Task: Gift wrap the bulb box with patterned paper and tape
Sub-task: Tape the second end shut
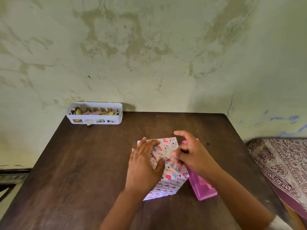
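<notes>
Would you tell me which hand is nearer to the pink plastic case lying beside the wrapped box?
Right. The right hand hangs over the far end of the pink case, while the left hand rests on the wrapped box, across from it.

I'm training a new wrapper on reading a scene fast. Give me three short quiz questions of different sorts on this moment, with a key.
1. True or false: the left hand lies flat on the top of the wrapped box.
2. Multiple choice: where is the pink case? A) inside the white basket B) on the table beside the box, on the person's right C) on top of the box
3. Fill in: the right hand works at the folded flap on the box's ____ face.

Key: 1 true; 2 B; 3 top
</notes>
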### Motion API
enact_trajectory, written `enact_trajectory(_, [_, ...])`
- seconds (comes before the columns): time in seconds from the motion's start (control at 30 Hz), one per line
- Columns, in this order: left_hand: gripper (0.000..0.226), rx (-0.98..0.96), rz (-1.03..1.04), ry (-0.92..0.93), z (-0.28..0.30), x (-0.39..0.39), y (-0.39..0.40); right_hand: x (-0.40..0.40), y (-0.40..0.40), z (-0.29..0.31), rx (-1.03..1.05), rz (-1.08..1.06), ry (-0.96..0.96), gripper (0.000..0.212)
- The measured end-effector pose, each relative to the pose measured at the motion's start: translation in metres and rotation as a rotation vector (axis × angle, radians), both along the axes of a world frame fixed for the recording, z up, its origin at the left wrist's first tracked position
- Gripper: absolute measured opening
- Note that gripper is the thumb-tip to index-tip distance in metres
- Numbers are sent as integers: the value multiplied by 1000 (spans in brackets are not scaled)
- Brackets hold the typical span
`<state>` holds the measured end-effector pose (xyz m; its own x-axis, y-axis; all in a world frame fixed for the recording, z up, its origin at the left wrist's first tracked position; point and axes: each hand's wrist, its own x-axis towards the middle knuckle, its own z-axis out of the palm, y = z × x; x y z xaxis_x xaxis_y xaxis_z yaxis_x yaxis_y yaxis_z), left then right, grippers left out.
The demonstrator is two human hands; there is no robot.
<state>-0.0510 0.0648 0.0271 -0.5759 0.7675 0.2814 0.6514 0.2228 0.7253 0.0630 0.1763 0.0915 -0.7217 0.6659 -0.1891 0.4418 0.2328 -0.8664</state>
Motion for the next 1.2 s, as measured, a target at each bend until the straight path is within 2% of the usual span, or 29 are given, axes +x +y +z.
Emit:
enact_trajectory(0.2, [44,50,-7,21,-3,-1,1,-20,2,-9,72,-56,-102,43])
enact_trajectory(0.4, [44,-2,-12,21,-4,0,0,-29,0,-7,383,23,-320,51])
enact_trajectory(0.53, [35,-13,-16,58,-6,-2,1,-26,3,-6,424,-18,-454,63])
enact_trajectory(0.7, [31,-54,-42,62,-1,-1,0,-3,10,-3,226,-20,-539,82])
enact_trajectory(0.77, [30,-71,-53,97,2,1,-1,4,11,-6,68,-46,-481,76])
enact_trajectory(0.83, [40,-116,-56,169,1,2,-3,8,10,-7,-126,-82,-421,67])
enact_trajectory(0.93, [49,-280,-92,374,0,4,-9,19,10,-9,-360,-126,-346,57])
enact_trajectory(1.0, [55,-438,-110,518,5,7,-10,27,10,-11,-408,-126,-305,54])
enact_trajectory(1.1, [72,-638,-88,620,16,11,-4,34,6,-16,-412,-139,-261,48])
enact_trajectory(1.2, [72,-702,-100,658,25,15,3,48,0,-26,-380,-209,-163,34])
